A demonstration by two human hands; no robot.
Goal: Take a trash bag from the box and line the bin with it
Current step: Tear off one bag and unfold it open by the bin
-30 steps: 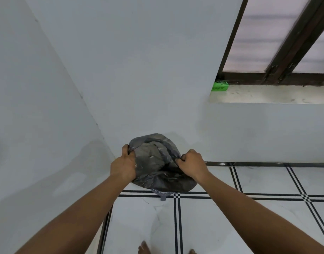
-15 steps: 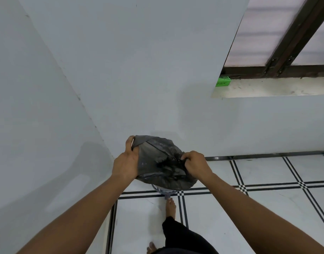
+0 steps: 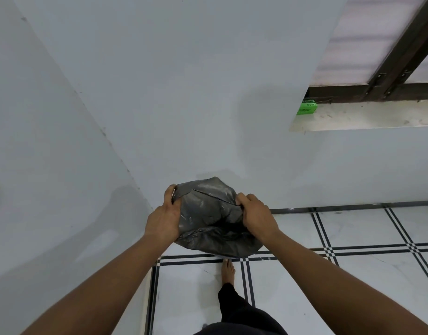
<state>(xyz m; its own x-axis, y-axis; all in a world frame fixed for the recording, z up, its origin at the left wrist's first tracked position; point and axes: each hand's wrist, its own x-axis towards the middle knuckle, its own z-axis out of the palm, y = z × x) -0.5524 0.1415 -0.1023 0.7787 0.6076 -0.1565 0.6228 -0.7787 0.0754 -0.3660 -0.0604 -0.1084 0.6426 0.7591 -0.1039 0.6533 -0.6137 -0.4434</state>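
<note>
1. Task well advanced, by the look of it: the grey trash bag already out of the box and spread over something round at the foot of the white wall, near the corner of the room. Most likely the bin — almost fully hidden under the plastic, so not possible to confirm.

2. Both hands on the bag. Left hand grips the left edge, thumb up on the plastic, fingers curled round the film. Right hand pinches a bunch of film at the right edge, fingers curled.

3. Left to do, as a judgement: pull the edge down evenly all round the rim and push the loose, wrinkled middle inside. Folds lie high at the back, so the lining seems not yet finished.

4. Around: white tiled floor with black double lines; a window sill up on the right, well apart from the bag, with a small green box at its left end — maybe the bag box, label too small to read.

5. In the way: only a bare foot just below the bag, close to it.
</note>
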